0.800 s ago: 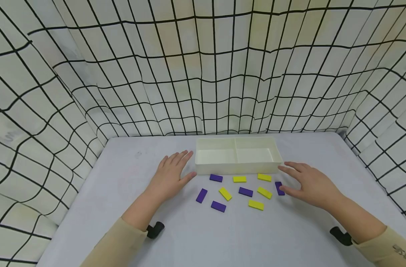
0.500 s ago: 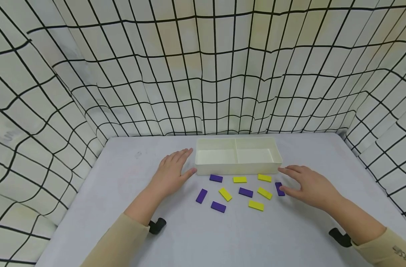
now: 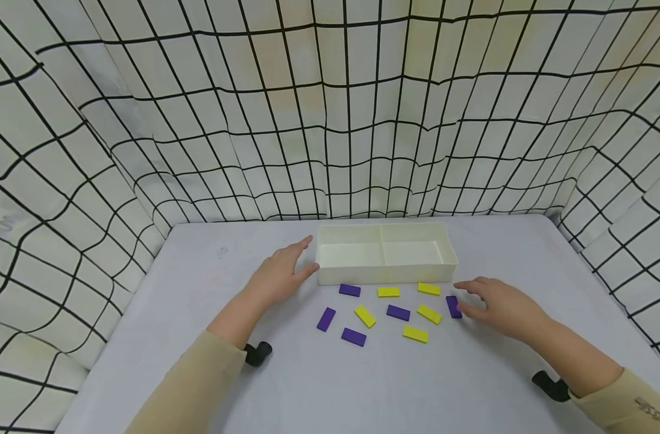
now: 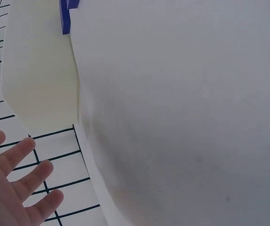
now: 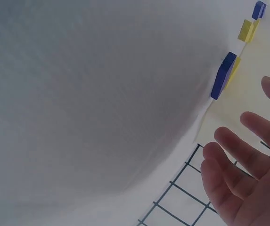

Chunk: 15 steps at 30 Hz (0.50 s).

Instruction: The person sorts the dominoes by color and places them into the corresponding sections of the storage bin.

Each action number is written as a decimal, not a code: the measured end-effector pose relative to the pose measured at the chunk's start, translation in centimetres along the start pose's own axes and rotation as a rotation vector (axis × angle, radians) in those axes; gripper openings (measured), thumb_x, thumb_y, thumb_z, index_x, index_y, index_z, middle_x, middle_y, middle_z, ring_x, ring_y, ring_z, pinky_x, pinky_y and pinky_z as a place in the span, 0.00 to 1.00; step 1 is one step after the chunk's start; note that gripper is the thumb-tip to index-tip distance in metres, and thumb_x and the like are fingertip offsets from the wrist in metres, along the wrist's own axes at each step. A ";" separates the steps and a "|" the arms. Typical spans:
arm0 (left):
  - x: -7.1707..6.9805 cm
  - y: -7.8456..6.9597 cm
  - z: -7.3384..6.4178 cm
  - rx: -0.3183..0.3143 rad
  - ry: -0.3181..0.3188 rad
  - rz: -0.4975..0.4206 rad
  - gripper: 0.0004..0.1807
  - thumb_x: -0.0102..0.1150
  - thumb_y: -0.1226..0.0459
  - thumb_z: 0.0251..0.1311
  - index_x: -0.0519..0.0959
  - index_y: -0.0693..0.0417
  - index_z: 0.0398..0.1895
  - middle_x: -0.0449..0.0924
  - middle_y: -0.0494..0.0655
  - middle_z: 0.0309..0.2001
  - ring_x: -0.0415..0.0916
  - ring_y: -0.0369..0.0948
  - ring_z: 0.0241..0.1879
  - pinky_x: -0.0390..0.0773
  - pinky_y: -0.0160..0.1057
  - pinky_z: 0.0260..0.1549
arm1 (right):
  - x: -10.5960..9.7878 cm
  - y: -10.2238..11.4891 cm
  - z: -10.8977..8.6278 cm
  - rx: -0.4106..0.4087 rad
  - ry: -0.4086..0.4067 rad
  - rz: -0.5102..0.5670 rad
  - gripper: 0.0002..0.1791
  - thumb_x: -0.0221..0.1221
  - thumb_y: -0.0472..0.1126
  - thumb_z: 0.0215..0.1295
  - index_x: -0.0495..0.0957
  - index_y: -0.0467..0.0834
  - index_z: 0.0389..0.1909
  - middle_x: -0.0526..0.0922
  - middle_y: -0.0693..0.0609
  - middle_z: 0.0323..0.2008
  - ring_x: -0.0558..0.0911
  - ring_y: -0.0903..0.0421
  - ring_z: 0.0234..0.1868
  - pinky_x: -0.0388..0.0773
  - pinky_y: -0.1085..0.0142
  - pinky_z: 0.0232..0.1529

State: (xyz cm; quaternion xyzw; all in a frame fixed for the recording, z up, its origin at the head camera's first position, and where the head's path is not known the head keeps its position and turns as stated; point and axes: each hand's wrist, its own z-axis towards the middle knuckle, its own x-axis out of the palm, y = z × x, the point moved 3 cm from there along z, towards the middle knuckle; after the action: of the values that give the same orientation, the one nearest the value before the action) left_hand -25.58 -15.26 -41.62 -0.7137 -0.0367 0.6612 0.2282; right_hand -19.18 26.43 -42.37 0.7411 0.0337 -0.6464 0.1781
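Observation:
My left hand (image 3: 275, 274) is held beside the left end of a cream two-compartment tray (image 3: 386, 275), thumb tip right at its front left corner. Its fingers are spread and hold nothing in the left wrist view, where the hand (image 4: 12, 183) shows at lower left. On the right, my right hand (image 3: 500, 307) hovers by a purple block (image 3: 452, 307), which its thumb tip overlaps in the head view. Loosely bent fingers (image 5: 245, 155) with nothing between them show in the right wrist view, apart from the purple block (image 5: 223, 75).
Several yellow blocks (image 3: 415, 334) and purple blocks (image 3: 354, 337) lie scattered on the white tablecloth (image 3: 395, 386) in front of the tray. White walls with a black grid (image 3: 351, 120) surround the table. A black fitting (image 3: 258, 354) sits at each wrist.
My left hand has turned, so fewer of its fingers show from above. My right hand's fingers have dropped slightly toward the purple block. The blocks and tray have stayed in place.

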 end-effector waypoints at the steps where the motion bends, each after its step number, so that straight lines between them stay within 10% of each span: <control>1: 0.0 0.0 0.1 -0.004 0.006 -0.009 0.40 0.46 0.38 0.69 0.50 0.37 0.79 0.60 0.47 0.74 0.58 0.53 0.72 0.59 0.59 0.66 | 0.2 0.0 0.1 0.003 0.011 0.009 0.27 0.66 0.54 0.62 0.78 0.48 0.60 0.83 0.47 0.49 0.81 0.45 0.51 0.78 0.45 0.49; 15: 0.2 -0.4 1.0 -0.012 0.087 -0.078 0.39 0.46 0.39 0.70 0.50 0.35 0.79 0.66 0.46 0.71 0.62 0.52 0.70 0.62 0.60 0.64 | 1.4 0.3 1.0 -0.001 0.076 0.041 0.27 0.70 0.53 0.57 0.79 0.45 0.55 0.81 0.55 0.37 0.77 0.57 0.37 0.79 0.55 0.41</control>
State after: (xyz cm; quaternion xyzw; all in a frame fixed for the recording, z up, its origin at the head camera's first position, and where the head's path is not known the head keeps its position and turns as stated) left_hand -26.45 -14.55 -41.66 -0.7411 -0.0586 0.6200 0.2510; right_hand -19.77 25.60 -43.81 0.7655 0.0257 -0.6141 0.1902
